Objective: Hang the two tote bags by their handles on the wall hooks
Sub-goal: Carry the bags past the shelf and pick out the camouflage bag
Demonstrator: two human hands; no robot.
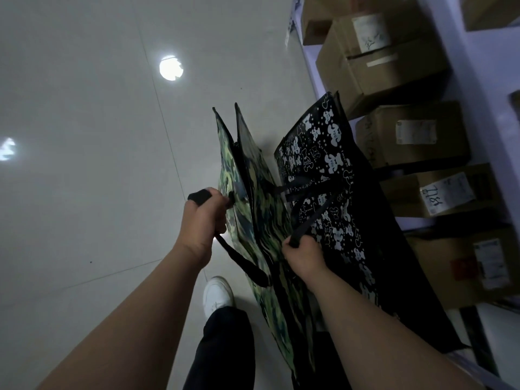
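Right now both hands are closed tight, one on each bag's strap. The left hand (203, 220) is fisted round the black webbing handle (239, 257) of the camouflage tote bag (253, 198), the strap poking out above the knuckles and looping down below the wrist. That green-patterned bag hangs just right of the left hand, between the two hands, its mouth gaping a little. The right hand (302, 256) is clenched on the black handle (312, 218) of the black tote bag with white bear prints (323, 153), which hangs beyond and to the right of that hand, touching the camouflage one. Further right of the right hand, cardboard boxes (388, 66) with paper labels sit on pale shelving (489, 88). Below the left forearm, a white shoe (218, 292) and dark trouser leg (225, 347) stand on the glossy tiled floor (84, 164). No wall hooks are in view.
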